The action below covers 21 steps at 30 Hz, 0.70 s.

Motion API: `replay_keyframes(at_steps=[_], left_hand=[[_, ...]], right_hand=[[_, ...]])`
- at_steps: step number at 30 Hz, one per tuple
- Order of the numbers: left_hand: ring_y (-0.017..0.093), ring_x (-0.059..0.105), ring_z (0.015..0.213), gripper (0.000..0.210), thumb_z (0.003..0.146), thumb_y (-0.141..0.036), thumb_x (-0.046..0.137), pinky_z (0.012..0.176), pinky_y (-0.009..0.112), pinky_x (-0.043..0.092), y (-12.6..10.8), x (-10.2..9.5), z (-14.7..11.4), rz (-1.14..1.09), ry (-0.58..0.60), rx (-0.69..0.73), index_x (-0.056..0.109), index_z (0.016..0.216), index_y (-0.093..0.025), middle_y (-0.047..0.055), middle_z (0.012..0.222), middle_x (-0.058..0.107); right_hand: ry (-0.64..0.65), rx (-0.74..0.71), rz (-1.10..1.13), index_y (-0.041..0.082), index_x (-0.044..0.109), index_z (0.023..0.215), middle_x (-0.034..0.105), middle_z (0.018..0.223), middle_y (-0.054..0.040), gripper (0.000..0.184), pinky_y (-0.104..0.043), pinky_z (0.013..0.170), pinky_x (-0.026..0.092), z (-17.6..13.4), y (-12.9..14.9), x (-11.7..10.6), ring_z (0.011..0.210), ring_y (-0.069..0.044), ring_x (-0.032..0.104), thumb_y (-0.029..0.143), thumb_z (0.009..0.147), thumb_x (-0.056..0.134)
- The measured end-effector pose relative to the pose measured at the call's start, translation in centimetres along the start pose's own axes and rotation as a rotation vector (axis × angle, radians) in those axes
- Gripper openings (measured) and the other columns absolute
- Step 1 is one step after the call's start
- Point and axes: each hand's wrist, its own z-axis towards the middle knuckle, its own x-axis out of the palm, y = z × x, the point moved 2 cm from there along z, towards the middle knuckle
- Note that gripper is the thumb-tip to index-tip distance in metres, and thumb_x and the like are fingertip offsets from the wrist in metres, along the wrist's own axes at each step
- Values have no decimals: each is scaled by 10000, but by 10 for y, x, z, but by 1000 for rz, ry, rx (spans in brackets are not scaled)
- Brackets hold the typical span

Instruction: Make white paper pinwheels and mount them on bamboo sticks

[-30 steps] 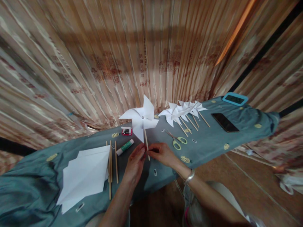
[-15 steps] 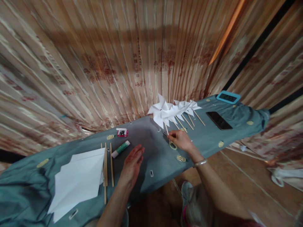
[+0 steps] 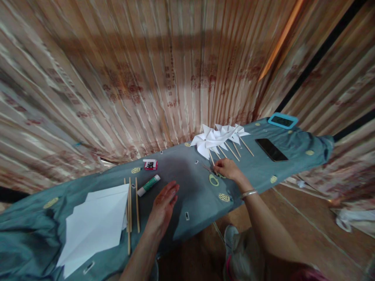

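My right hand (image 3: 227, 168) pinches the stick end of a white paper pinwheel (image 3: 205, 141), whose blades rest at the near end of a row of other pinwheels (image 3: 234, 132). Beneath and beside these fingers lie scissors (image 3: 213, 180) with yellow-green handles, partly covered by the hand. My left hand (image 3: 164, 203) hovers over the cloth with its fingers stretched out and holds nothing. Just left of it are a green and white glue stick (image 3: 149, 185) and several wooden sticks (image 3: 137, 205). A stack of white paper sheets (image 3: 95, 222) lies further left.
A small red and white box (image 3: 150, 164) sits near the back edge of the cloth-covered table (image 3: 187, 195). To the right are a dark phone (image 3: 271, 150) and a blue-framed digital clock (image 3: 283, 120). A curtain (image 3: 181, 78) hangs close behind the table.
My right hand has moved slightly right, bringing the pinwheel down and right against the others. More of the scissors shows now. My left hand has barely moved.
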Motion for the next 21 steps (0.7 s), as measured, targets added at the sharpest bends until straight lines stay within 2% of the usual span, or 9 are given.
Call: replay_keyframes(at_steps=[7, 13, 21], left_hand=[[250, 525, 1213, 481, 504, -408, 857, 951, 333, 385, 1, 0, -1, 24, 4, -4, 726, 933, -235, 58, 1051, 699], [265, 529, 1211, 478, 501, -386, 866, 981, 357, 370, -1, -2, -3, -5, -11, -4, 732, 925, -214, 77, 1061, 691], [250, 565, 1168, 494, 512, -384, 864, 915, 319, 410, -4, -10, -6, -4, -8, 11, 729, 952, -205, 71, 1015, 710]], right_hand=[[2, 28, -12, 168, 760, 800, 712, 702, -38, 197, -211, 559, 357, 11, -8, 4, 632, -133, 604, 235, 817, 575], [-11, 28, -13, 161, 755, 778, 691, 644, -25, 204, -209, 524, 340, 14, -14, 3, 570, -119, 574, 240, 821, 572], [-63, 12, -10, 170, 757, 765, 696, 645, -26, 221, -216, 536, 357, 19, -24, 6, 600, -136, 607, 293, 819, 581]])
